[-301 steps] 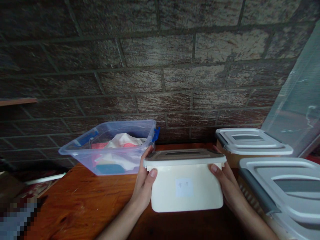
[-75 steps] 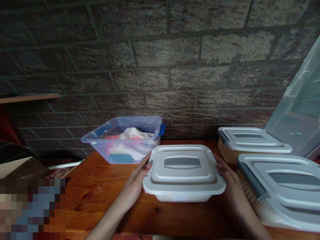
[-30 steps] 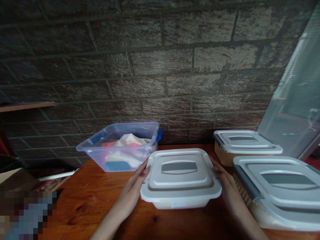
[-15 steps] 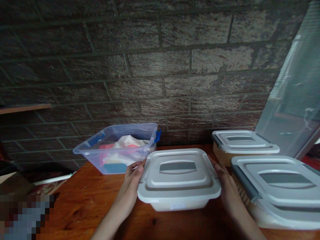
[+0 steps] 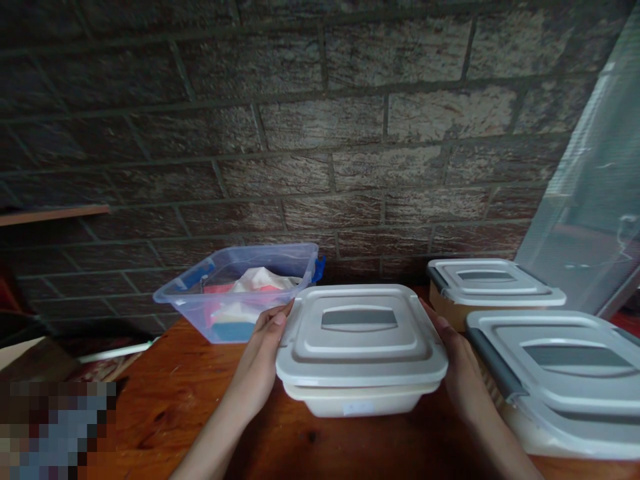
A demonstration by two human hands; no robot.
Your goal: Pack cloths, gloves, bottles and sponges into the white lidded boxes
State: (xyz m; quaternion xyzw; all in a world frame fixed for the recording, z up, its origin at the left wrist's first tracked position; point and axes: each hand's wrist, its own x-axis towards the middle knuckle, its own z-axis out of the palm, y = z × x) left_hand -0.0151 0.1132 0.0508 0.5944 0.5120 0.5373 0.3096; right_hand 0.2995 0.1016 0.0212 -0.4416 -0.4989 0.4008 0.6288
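Note:
In the middle of the wooden table, a white rectangular lid (image 5: pixel 360 341) with a grey oval inset lies over a white plastic box (image 5: pixel 325 404). Along the front, the box's rim shows below the lid's edge, so the two look slightly apart there. My left hand (image 5: pixel 264 350) grips the lid's left side, thumb near the edge. On the opposite side, my right hand (image 5: pixel 457 363) has its fingers against the lid's right edge; their tips are partly hidden by it. The inside of the box cannot be seen.
A clear bin (image 5: pixel 235 300) with blue latches holds cloth-like white and pink items at the back left. To the right stand two lidded boxes, one farther back (image 5: pixel 490 293) and one nearer (image 5: pixel 565 380). A brick wall (image 5: pixel 300 160) rises behind the wooden table (image 5: pixel 170 393).
Both hands have raised the lid a little, and more of the box's rim shows under its front edge. The view has shifted slightly.

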